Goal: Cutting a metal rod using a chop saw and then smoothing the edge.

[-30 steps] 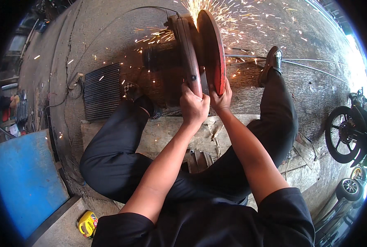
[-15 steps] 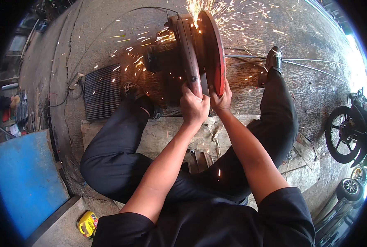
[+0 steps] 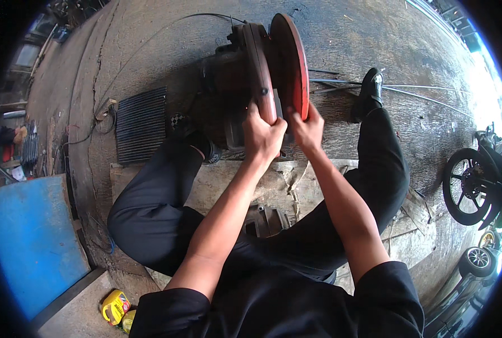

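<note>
In front of me stands a heavy dark electric machine (image 3: 225, 67) with a motor-like body on its left side. My left hand (image 3: 262, 135) is closed round the near end of a long reddish-brown handle-like bar (image 3: 259, 67) on it. Just right of the bar, a large round disc with a red rim (image 3: 296, 62) stands on edge. My right hand (image 3: 308, 132), slightly blurred, has its fingers closed at the disc's lower rim. What lies between bar and disc is mostly hidden in shadow.
A ribbed dark grate (image 3: 142, 125) lies left of the machine, with a cable (image 3: 113, 84) beyond it. Metal rods (image 3: 414, 90) lie to the right. A metal part (image 3: 268, 219) sits between my legs. A blue panel (image 3: 36, 242), yellow bottle (image 3: 115, 307) and motorcycle wheel (image 3: 465, 186) flank me.
The bright spray of sparks at the machine's far end has died away. My right hand has shifted slightly up along the disc's rim; my left hand keeps its grip.
</note>
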Tool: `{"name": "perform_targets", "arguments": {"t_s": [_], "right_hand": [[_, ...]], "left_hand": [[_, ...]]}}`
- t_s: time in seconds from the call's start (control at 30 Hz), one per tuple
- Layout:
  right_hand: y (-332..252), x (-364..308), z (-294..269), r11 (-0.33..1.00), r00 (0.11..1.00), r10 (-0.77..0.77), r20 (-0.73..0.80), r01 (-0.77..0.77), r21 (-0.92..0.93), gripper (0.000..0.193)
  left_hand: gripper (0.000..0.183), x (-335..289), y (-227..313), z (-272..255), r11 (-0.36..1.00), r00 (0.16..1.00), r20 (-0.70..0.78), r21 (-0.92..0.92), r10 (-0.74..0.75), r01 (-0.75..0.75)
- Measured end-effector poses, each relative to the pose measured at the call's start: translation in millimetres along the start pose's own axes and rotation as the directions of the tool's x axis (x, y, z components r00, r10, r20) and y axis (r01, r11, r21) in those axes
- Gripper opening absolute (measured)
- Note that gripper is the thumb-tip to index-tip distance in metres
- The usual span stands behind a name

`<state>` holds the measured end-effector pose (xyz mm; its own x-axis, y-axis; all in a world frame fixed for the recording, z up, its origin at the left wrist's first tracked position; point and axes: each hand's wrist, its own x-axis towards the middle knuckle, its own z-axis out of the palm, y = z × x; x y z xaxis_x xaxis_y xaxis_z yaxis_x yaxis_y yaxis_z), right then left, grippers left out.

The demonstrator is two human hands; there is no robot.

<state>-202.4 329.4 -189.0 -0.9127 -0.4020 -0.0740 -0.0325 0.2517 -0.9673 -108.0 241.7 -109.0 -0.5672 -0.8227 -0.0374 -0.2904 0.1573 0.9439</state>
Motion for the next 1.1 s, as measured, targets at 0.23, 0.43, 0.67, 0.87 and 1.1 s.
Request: {"name": "perform_targets", "arguments": {"t_s": [0.23,0.43,0.67,0.87,1.1], "right_hand": [[78.3,13.1,-8.7,0.937,0.895,0.264,-0.361,-0.148,0.317,0.022],[185.8,-85.2,58.4,-0.37,-0.003,0.727,0.687,-0.845,0.387,0.062],[182.8,-60.1,60.2,-0.399,0.373,0.448,0.813,-0.73,0.555,0.027],[167.1,-85.8,92.6,0.344,0.664,0.723,0.19,-0.584,0.735,0.023],[153.3,-109.7,88.7,0.722,0.744,0.641,-0.188,-0.502,0.477,0.031]], "left_hand": [[0.026,71.7,71.6,-22.9,0.982,0.985,0.119,-0.156,0.128,-0.108],[0.04,122.7,104.3,-44.6,0.97,0.934,0.328,-0.234,0.145,-0.068],[0.021,113.9,-8.1,-56.2,0.925,0.993,-0.119,-0.378,0.0,-0.045],[0.01,91.4,-20.9,-49.7,0.924,0.963,-0.265,-0.356,0.045,-0.142],[0.016,81.4,101.3,-41.2,0.649,0.696,-0.103,-0.288,0.71,-0.704]]}}
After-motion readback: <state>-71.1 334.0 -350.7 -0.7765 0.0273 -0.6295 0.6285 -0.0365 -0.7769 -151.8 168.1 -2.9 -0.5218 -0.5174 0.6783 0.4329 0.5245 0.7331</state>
